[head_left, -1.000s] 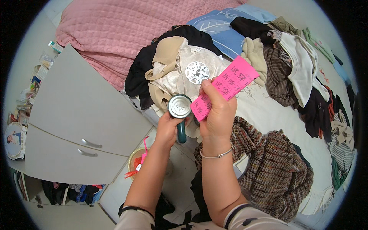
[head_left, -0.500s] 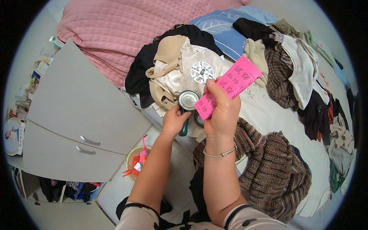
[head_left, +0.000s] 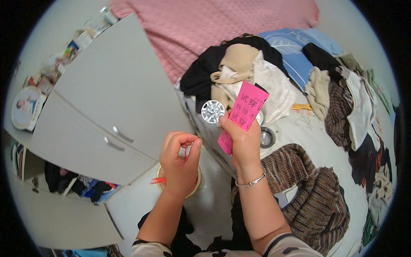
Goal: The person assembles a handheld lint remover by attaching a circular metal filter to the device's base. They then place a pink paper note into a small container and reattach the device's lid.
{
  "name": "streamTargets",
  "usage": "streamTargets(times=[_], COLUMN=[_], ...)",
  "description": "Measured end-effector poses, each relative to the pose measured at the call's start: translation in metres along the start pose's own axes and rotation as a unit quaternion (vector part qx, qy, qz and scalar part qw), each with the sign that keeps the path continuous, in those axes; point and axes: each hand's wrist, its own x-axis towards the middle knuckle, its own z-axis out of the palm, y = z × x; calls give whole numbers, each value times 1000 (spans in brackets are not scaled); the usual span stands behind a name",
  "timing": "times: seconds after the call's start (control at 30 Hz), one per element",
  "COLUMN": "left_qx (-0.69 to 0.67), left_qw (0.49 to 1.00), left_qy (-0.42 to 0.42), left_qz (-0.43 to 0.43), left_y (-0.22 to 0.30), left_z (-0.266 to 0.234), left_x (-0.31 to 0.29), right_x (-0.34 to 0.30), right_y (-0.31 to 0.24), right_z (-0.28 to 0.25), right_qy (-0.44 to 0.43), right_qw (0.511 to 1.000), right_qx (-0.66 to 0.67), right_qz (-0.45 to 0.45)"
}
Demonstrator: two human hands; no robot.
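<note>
My right hand [head_left: 246, 143] is closed round a bright pink printed tag [head_left: 247, 107], which stands up between thumb and fingers. A silver slotted disc [head_left: 212, 111] sits at its thumb tip and seems to be held with the tag. Behind that hand a pale round edge shows, perhaps the head of the green-handled fabric shaver, mostly hidden. My left hand [head_left: 180, 156] is pinched, thumb against index finger, above a small waste bin [head_left: 198, 182]. What it holds, if anything, is too small to make out. A dark round ring [head_left: 267, 137] lies on the bed beside my right wrist.
On the bed are a brown knitted garment [head_left: 319, 205], a beige and black clothes pile [head_left: 239, 60] and more clothes [head_left: 361, 115] along the right. A pink quilt [head_left: 205, 21] covers the far end. A grey cabinet [head_left: 102, 85] stands on the left, with small items on top.
My left hand has let go of the green-handled fabric shaver and moved left and down over the bin. My right hand still holds the pink tag and disc. The view has shifted left.
</note>
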Motion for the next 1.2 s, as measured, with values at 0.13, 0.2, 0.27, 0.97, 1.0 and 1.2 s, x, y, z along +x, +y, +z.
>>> streamTargets(times=[0.13,0.2,0.27,0.97,1.0,1.2], left_qx=[82,98,117,178,182,197], left_qw=[995,992,989,975,974,967], left_qy=[26,38,40,18,18,9], left_qz=[52,66,76,132,135,158], left_y=[-4,-15,-23,-44,-43,-46], left_z=[-37,-48,-57,-64,-64,-64], left_x=[-8,-15,-21,-26,-26,-25], right_x=[-24,-32,-41,-57,-57,-61], right_y=[21,35,40,70,70,66], right_z=[21,26,32,33,34,38], right_qy=[-52,-68,-77,-127,-127,-124], right_qw=[995,989,987,956,953,941], right_qx=[-71,-118,-129,-260,-267,-295], right_qz=[49,56,60,-53,-69,-112])
